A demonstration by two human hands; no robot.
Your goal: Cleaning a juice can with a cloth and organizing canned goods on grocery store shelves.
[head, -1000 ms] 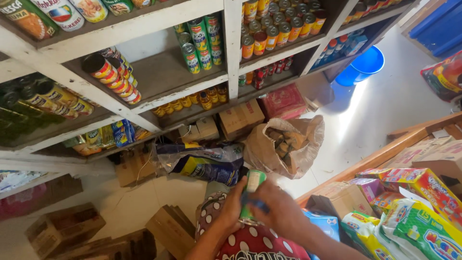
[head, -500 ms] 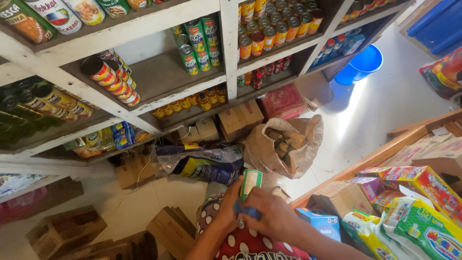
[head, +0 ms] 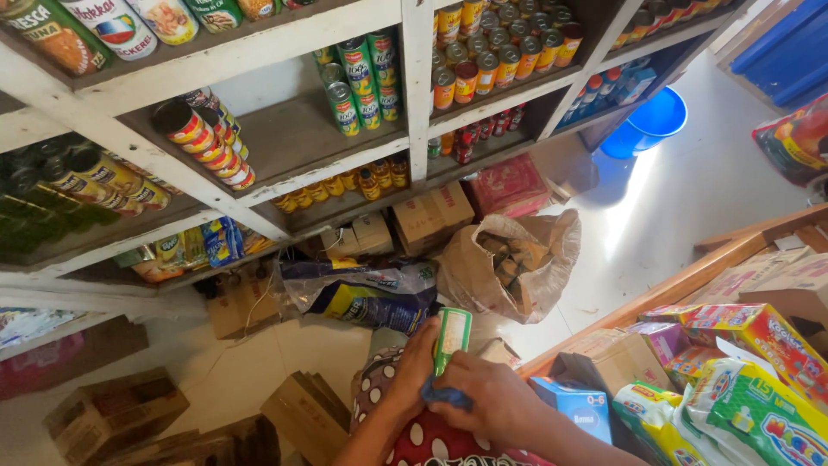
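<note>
Fingers of both hands stayed closed on a slim green-and-white packet at the lower centre of the frame.

The left hand (head: 414, 362) gripped the green-and-white packet (head: 452, 338) by its left edge, holding it upright, while the right hand (head: 492, 401) pressed a small blue cloth (head: 447, 397) against its lower end. Over the last second the packet had barely shifted, only standing a little straighter, so the wiping looked ongoing rather than finished. Room was tight: the wooden counter edge (head: 690, 280) and stacked colourful boxes (head: 750, 332) crowded the lower right, a brown sack (head: 517, 267) sat just above the hands, and the white shelves (head: 259, 185) filled the upper left. Bare floor (head: 681, 190) lay open toward the upper right.
</note>
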